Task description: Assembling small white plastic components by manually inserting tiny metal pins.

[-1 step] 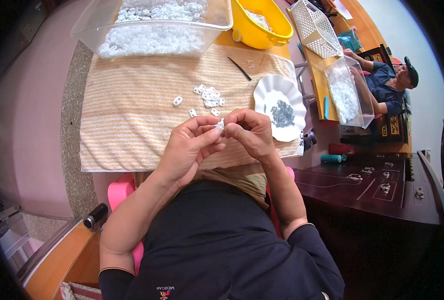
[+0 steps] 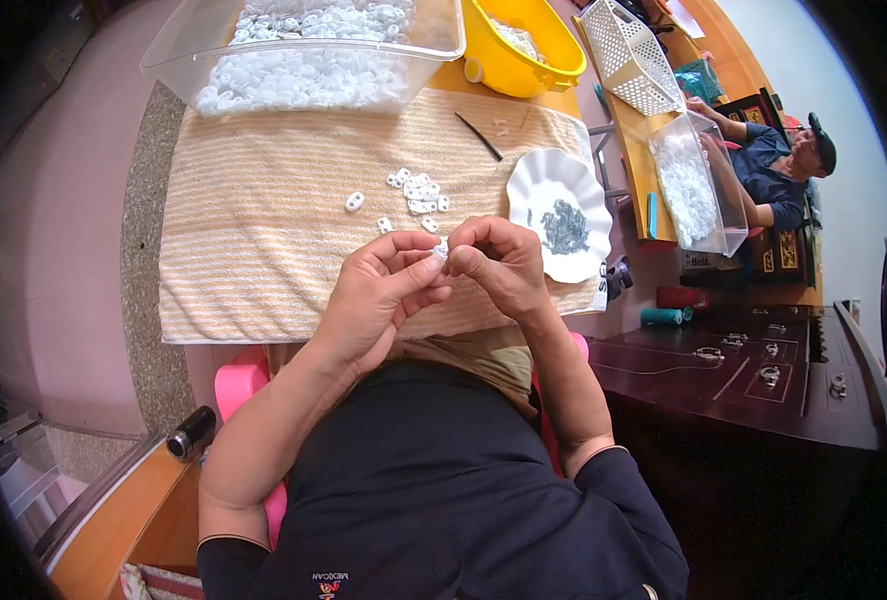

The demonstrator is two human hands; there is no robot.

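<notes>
Over the towel's near edge, my left hand (image 2: 372, 295) pinches a small white plastic piece (image 2: 441, 250) between thumb and fingertips. My right hand (image 2: 507, 272) meets it there, its thumb and forefinger pressed together against the piece's right side. Whatever those right fingertips grip is too small to see. Just beyond my hands lies a loose cluster of similar white two-holed pieces (image 2: 420, 190), with one piece (image 2: 355, 202) apart to the left. Right of my hands, a white wavy-rimmed plate (image 2: 530, 180) carries a heap of tiny dark grey parts (image 2: 566, 228).
A striped towel (image 2: 254, 240) covers the table. Behind are a clear bin (image 2: 179, 65) full of white pieces and a yellow tub (image 2: 554, 80). A thin black stick (image 2: 479, 137) lies near the plate. At far right, a person (image 2: 764, 165) sits by another clear bin (image 2: 732, 215).
</notes>
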